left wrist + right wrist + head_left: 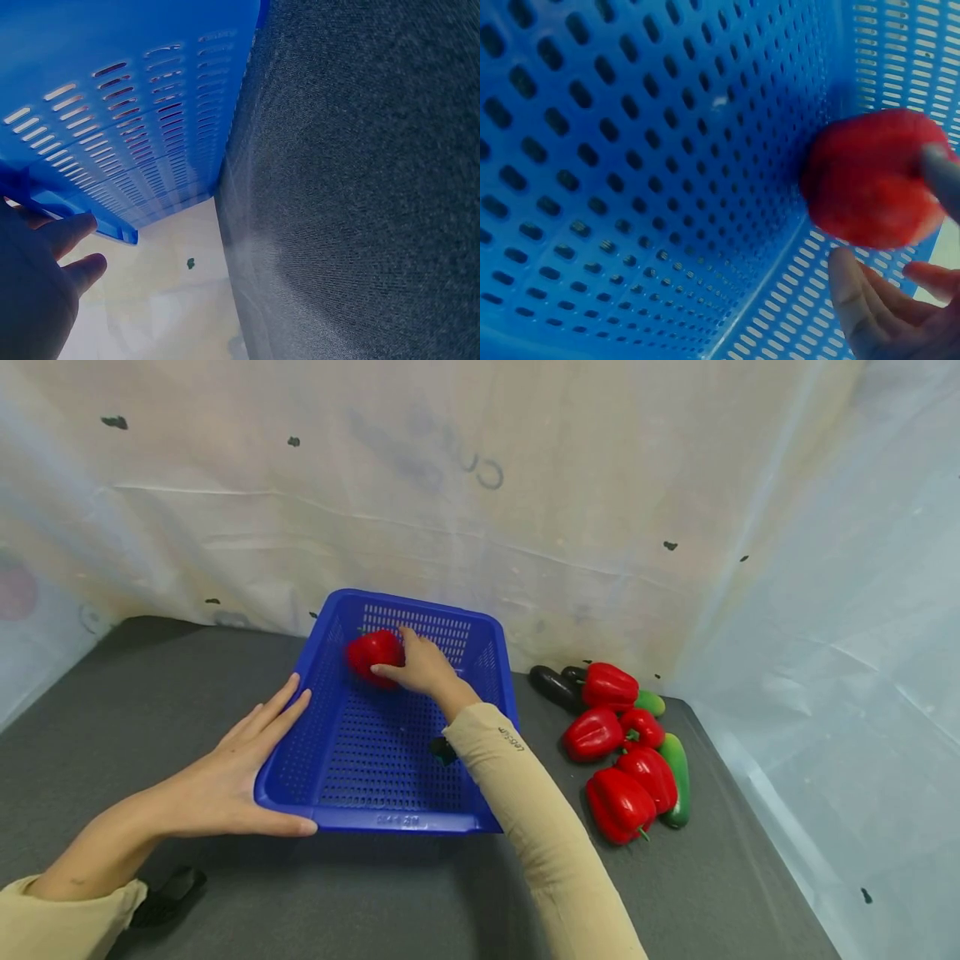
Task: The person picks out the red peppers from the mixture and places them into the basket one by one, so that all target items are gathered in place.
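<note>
A blue perforated plastic basket [382, 820] stands in front of me. My left hand [236, 760] is spread along its left side, fingers straight at the left rim and thumb against the front rim. In the left wrist view, those fingertips [75, 232] show beside the rim. Inside the basket, toward the back left, is a red bell pepper [372, 653], slightly blurred. Reaching in from the right, my right hand [426, 670] has its thumb overlapping the pepper. The right wrist view shows the other fingers [851, 300] spread loosely below the pepper [874, 180].
On the grey cloth [225, 893] to the right lie several red bell peppers [618, 806], green cucumbers [677, 777] and a dark eggplant [555, 687]. Whitish sheeting [420, 518] rises behind the table and along its sides.
</note>
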Demonstrator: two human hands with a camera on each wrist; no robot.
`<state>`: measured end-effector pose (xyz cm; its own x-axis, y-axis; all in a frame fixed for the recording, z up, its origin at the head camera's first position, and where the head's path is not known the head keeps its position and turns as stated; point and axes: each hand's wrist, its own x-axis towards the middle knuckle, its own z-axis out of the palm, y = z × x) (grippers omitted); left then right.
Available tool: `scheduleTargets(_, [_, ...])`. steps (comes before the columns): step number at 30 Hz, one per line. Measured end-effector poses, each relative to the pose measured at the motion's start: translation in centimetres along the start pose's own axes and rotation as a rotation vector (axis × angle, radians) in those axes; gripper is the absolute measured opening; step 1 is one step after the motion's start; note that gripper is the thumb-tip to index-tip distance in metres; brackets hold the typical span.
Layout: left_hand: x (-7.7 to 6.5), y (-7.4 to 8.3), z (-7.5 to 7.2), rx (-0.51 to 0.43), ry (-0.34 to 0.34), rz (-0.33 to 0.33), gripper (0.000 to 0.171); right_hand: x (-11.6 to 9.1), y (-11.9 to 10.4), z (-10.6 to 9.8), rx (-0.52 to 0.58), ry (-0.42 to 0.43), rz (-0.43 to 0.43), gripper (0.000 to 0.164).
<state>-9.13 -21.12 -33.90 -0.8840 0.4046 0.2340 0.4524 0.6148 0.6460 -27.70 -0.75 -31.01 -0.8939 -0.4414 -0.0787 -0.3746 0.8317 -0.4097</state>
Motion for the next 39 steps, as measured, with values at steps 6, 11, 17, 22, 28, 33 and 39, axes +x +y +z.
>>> scheduleTargets(6, [0.0,0.0,0.0,0.002,0.0,0.001,0.13,0.1,0.1,0.1,-0.021,-0.007,-0.035,0.067])
scheduleTargets(11, [0.0,0.2,0.1,-0.007,0.014,-0.011,0.129,0.1,0.4,0.1,-0.008,-0.022,-0.026,0.063])
scheduleTargets(17, [0.0,0.1,0.1,-0.003,0.006,0.01,0.129,-0.1,0.6,0.1,0.063,-0.045,-0.024,0.067])
scheduleTargets(22, [-0.1,0.2,0.1,-0.007,0.012,-0.012,0.128,-0.5,0.1,0.3,0.064,-0.115,-0.044,0.078])
scheduleTargets(28, [0.0,0.4,0.0,-0.005,0.006,-0.026,0.126,-1.0,-0.4,0.2,0.052,-0.189,-0.091,0.084])
scheduleTargets(33, [0.0,0.4,0.0,-0.011,0.003,-0.023,0.126,-1.4,-0.2,-0.1,-0.002,-0.212,-0.101,0.085])
scheduleTargets(39, [0.0,0.4,0.1,-0.011,0.0,-0.033,0.126,-1.9,0.2,-0.6,-0.024,-0.21,-0.113,0.088])
